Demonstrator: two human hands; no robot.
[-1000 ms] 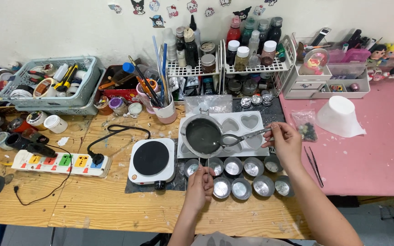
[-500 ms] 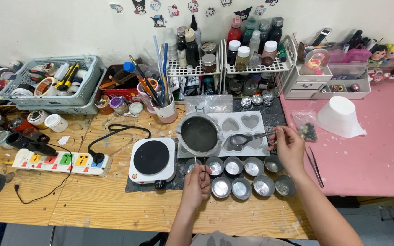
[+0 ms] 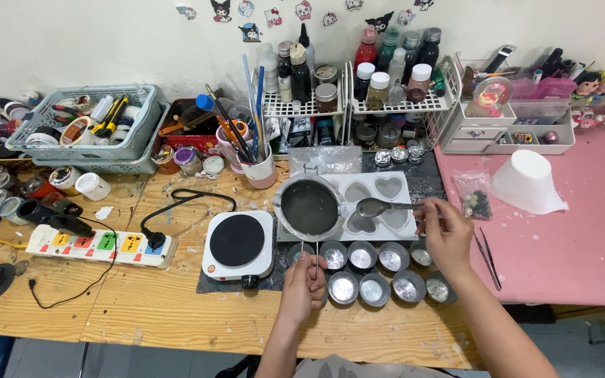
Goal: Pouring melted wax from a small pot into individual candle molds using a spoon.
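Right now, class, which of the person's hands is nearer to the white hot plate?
Left. The left hand grips the small pot's wire handle just right of the hot plate; the right hand holds a spoon farther right, over the heart mould.

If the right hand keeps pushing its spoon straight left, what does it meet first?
Probably the rim of the small pan that the left hand holds up by its wire handle; the spoon in the right hand points at it, though relative height is unclear.

Hotplate (image 3: 238, 243) left of mold (image 3: 379, 203).
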